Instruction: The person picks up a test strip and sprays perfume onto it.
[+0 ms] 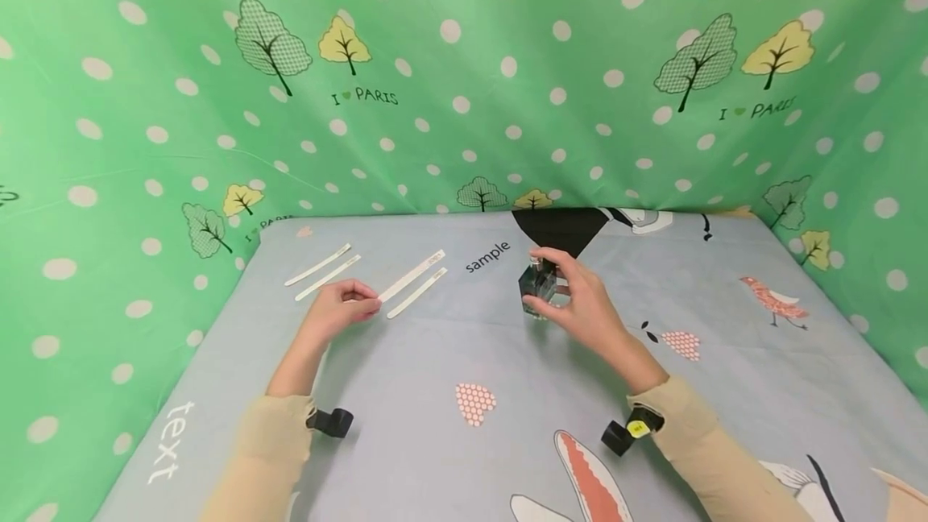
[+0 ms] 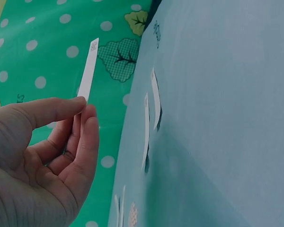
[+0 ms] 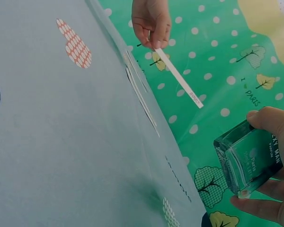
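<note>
My left hand [image 1: 341,311] pinches one end of a white paper perfume test strip [image 2: 89,71] between thumb and fingers. The strip is raised off the cloth, its printed end pointing away from the hand. In my right hand [image 1: 580,300] is a dark glass perfume bottle [image 3: 246,158], gripped around its sides, with the index finger on the sprayer top [image 1: 536,259]. Lettering ending in "MAN PARFUM" shows on its face in the right wrist view. Bottle and held strip are apart, the bottle to the right.
Two more test strips lie on the cloth left of the left hand, including a strip [image 1: 327,278]. Another strip [image 1: 416,293] lies to its right. The table has a grey-blue printed cloth [image 1: 435,361]; a green dotted curtain [image 1: 464,63] stands behind.
</note>
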A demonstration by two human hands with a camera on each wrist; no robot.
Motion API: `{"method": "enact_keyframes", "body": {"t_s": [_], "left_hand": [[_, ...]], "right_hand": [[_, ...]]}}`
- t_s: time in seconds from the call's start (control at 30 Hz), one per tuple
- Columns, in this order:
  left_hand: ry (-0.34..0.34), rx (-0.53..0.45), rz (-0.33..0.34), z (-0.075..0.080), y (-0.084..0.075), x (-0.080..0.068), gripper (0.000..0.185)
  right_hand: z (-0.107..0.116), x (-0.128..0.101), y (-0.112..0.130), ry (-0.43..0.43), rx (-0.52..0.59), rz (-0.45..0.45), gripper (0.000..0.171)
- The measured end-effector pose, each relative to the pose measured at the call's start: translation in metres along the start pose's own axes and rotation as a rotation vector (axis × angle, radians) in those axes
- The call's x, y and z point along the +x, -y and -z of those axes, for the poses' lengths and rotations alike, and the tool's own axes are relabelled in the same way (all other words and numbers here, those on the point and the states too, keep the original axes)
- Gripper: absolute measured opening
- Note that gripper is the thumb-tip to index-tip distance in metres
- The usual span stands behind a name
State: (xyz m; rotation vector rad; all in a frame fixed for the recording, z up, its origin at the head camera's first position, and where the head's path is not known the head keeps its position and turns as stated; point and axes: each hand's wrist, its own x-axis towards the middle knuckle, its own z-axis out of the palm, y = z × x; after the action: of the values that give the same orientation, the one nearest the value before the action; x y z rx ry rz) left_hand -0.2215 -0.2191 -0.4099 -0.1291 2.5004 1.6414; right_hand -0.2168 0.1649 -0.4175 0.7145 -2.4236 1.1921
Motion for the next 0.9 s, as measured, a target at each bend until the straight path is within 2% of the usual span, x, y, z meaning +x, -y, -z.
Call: {"method": "enact_keyframes", "body": {"t_s": [0.47,0.67,0.9], "left_hand": [[0.031,0.036,-0.033,-0.015,-0.006,0.002,0.020],[0.046,0.002,-0.048,-0.021,-0.006,0.003,0.021],[0.053,0.009,-0.044,-0.027,-0.010,0.002,0.020]], "right_hand": [[0.000,-0.001,0.000,-0.003,-0.002,-0.002,0.069],[0.000,-0.002,-0.001,-0.005,-0.004,0.004,0.068],[-0.001,-0.002,-0.002,-0.003,0.003,0.009,0.068]]}}
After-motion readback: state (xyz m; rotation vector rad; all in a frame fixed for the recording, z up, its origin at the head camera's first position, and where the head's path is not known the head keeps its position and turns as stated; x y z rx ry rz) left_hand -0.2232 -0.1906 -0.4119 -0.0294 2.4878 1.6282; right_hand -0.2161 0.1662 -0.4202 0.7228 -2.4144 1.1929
